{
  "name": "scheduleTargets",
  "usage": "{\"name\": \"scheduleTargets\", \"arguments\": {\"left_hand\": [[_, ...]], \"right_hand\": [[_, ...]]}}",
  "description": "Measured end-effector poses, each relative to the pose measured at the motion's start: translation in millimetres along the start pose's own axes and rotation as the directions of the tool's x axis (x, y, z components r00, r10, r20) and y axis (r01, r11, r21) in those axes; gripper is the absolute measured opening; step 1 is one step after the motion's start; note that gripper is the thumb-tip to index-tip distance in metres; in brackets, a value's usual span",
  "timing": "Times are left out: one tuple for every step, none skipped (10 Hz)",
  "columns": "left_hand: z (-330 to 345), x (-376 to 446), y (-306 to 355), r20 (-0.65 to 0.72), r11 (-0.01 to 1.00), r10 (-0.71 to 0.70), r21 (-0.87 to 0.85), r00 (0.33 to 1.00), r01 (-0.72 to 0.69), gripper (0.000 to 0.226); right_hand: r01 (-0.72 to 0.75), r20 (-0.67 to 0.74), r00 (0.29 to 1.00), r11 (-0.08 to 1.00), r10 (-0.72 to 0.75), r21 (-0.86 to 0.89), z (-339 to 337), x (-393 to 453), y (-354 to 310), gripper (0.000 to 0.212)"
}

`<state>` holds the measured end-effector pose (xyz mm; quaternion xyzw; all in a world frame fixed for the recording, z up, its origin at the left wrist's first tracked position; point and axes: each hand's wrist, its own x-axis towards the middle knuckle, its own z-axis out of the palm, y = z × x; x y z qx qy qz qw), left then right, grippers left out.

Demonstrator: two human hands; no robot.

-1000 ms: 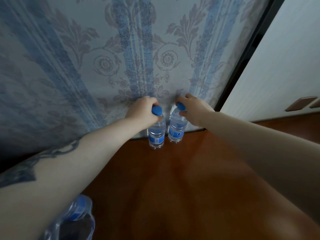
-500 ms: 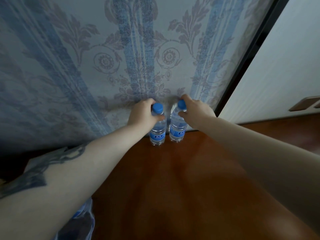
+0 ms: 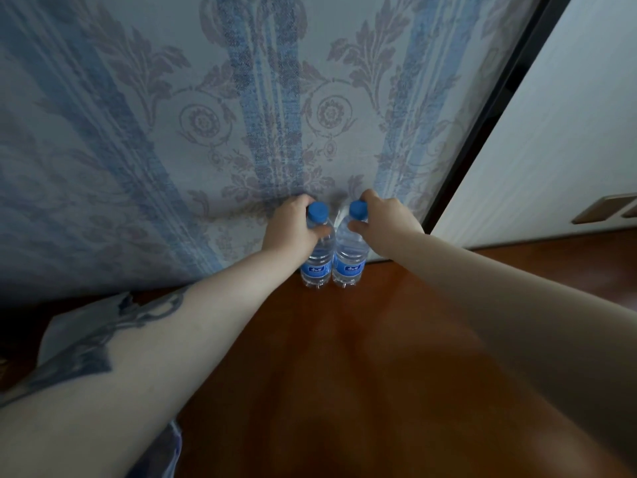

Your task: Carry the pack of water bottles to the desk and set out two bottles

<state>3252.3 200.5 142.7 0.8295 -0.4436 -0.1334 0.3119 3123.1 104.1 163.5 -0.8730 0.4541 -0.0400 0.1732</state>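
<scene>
Two bottles [image 3: 316, 267] touching, blue labels unreadable, left hand [image 3: 293, 225], right hand [image 3: 382, 219], each grip pinching a neck

Two water bottles stand upright and touching on the brown tabletop [image 3: 344, 374], close against the patterned wallpaper [image 3: 172, 132]. The left hand [image 3: 293, 225] grips the left bottle [image 3: 315, 267] below its blue cap; the right hand [image 3: 382, 219] grips the right bottle [image 3: 346, 267] likewise.

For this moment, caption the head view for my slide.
Left hand and right hand hold two upright bottles side by side on the desk against the wallpaper.
</scene>
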Motion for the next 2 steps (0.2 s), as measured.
{"name": "scheduleTargets", "arguments": {"left_hand": [[-3.6, -1.6, 7.5, 0.054, 0.998, -0.015, 0.059, 0.998, 0.012, 0.050], [-8.5, -3.9, 14.2, 0.097, 0.994, -0.082, 0.085, 0.992, 0.074, 0.056]], "right_hand": [[-0.013, 0.023, 1.000, 1.000, 0.013, 0.020, -1.5, -6.4, -2.7, 0.044], [-0.030, 0.014, 0.999, 0.998, 0.029, 0.060, -1.6, -10.6, -4.7, 0.044]]}}
